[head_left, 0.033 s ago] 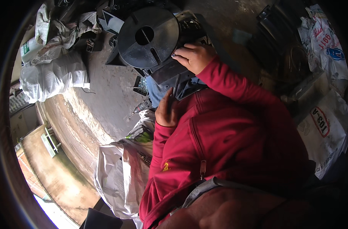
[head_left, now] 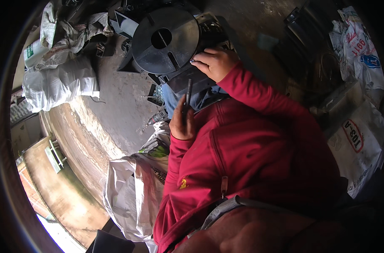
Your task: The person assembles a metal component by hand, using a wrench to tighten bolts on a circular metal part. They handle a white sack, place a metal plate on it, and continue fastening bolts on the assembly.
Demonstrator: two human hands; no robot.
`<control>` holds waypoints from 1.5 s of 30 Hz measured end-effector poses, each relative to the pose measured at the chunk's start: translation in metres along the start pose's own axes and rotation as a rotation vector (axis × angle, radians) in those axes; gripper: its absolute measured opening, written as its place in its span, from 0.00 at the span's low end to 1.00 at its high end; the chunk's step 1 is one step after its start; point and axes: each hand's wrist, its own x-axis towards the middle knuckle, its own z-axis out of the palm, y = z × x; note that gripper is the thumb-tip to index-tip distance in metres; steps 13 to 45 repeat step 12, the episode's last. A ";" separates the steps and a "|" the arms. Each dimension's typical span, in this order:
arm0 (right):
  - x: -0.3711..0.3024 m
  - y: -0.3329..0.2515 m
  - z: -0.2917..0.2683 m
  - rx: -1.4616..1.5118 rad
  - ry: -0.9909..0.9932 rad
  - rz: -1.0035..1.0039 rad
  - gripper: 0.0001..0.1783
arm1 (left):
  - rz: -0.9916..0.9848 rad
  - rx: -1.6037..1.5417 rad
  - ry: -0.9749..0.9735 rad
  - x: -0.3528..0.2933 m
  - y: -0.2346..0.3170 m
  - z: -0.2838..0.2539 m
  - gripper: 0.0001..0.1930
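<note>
A round black plate [head_left: 177,29] with a centre hole and slots lies at the top middle, above a dark rectangular part [head_left: 185,80]. At the plate's near right edge my right hand [head_left: 217,64] is closed, thumb and fingertips pinched on a small shiny piece [head_left: 192,61] too small to name. Lower and to the left, my left hand [head_left: 182,123] holds a thin dark strip [head_left: 189,92] upright between thumb and fingers. The strip's lower end is hidden by the hand.
On the floor to the left lie a power drill [head_left: 157,117] and a small tray of screws [head_left: 155,95]. White wrapped bundles [head_left: 61,82] stand at far left. A white sack [head_left: 135,198] is beside my left arm; more printed sacks [head_left: 352,145] are at the right.
The dark strip in my left hand has swung slightly left and more upright, the hand shifting left with it. My right hand stays at the plate's edge.
</note>
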 end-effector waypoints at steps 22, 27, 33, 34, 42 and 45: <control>0.003 0.004 -0.010 -0.045 -0.079 0.036 0.07 | 0.350 0.461 0.180 0.066 0.021 0.022 0.28; 0.003 0.004 -0.010 -0.045 -0.079 0.036 0.07 | 0.350 0.461 0.180 0.066 0.021 0.022 0.28; 0.003 0.004 -0.010 -0.045 -0.079 0.036 0.07 | 0.350 0.461 0.180 0.066 0.021 0.022 0.28; 0.003 0.004 -0.010 -0.045 -0.079 0.036 0.07 | 0.350 0.461 0.180 0.066 0.021 0.022 0.28; 0.003 0.004 -0.010 -0.045 -0.079 0.036 0.07 | 0.350 0.461 0.180 0.066 0.021 0.022 0.28; 0.003 0.004 -0.010 -0.045 -0.079 0.036 0.07 | 0.350 0.461 0.180 0.066 0.021 0.022 0.28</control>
